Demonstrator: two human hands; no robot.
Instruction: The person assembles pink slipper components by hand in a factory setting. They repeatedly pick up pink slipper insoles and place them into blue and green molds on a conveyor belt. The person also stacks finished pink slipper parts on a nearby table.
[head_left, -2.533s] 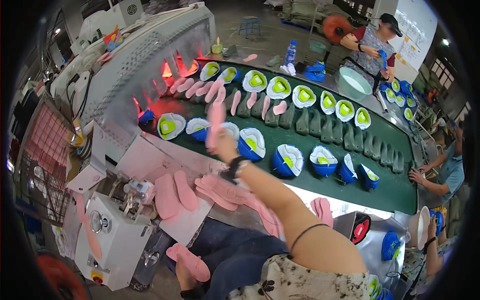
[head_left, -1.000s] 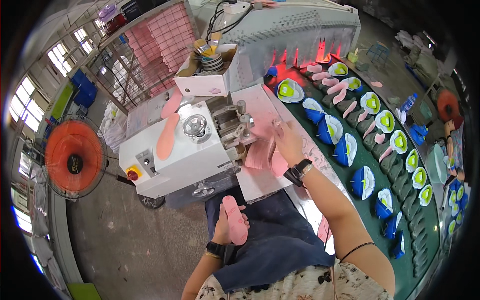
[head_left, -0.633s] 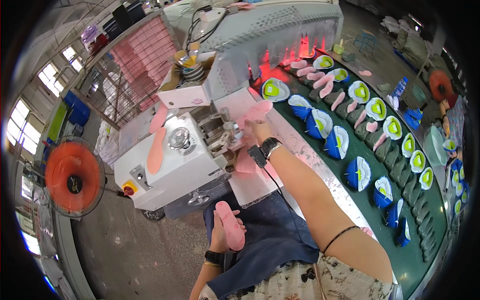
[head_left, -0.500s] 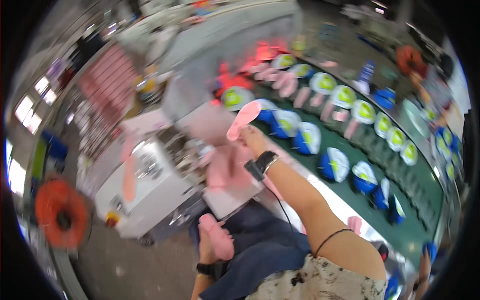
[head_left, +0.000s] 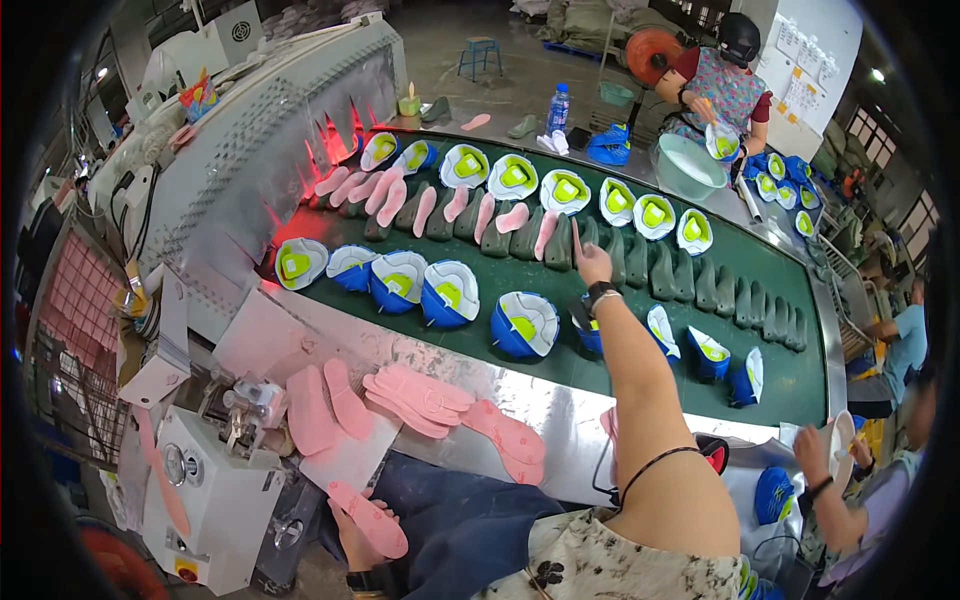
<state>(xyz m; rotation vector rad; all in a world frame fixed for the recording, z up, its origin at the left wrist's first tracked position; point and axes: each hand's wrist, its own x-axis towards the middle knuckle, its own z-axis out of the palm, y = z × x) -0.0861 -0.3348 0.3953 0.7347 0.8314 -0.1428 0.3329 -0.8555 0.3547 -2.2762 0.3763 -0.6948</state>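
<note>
On the left, low in the picture, my left hand (head_left: 352, 538) grips a pink insole (head_left: 368, 520) above my dark apron. My right arm reaches across the green conveyor, and my right hand (head_left: 595, 264) is closed on a thin pinkish strip (head_left: 576, 240), seemingly an insole turned edge-on. It hovers at the row of grey-green shoe lasts (head_left: 636, 262). Just left of it, a pink insole (head_left: 546, 234) lies on a last. Blue-and-white shoe uppers with yellow-green inside, such as this one (head_left: 525, 324), line both sides of the belt.
Pink insoles (head_left: 415, 398) lie piled along the metal edge, beside a white machine (head_left: 215, 500). A heater housing (head_left: 290, 130) glows red at the belt's far left end. Across the conveyor a co-worker (head_left: 720, 95) handles an upper near a pale basin (head_left: 690, 168). Other people work at right.
My view has swung toward the conveyor. My right hand has moved right, from the belt's near edge to the row of lasts. My left hand still holds its insole.
</note>
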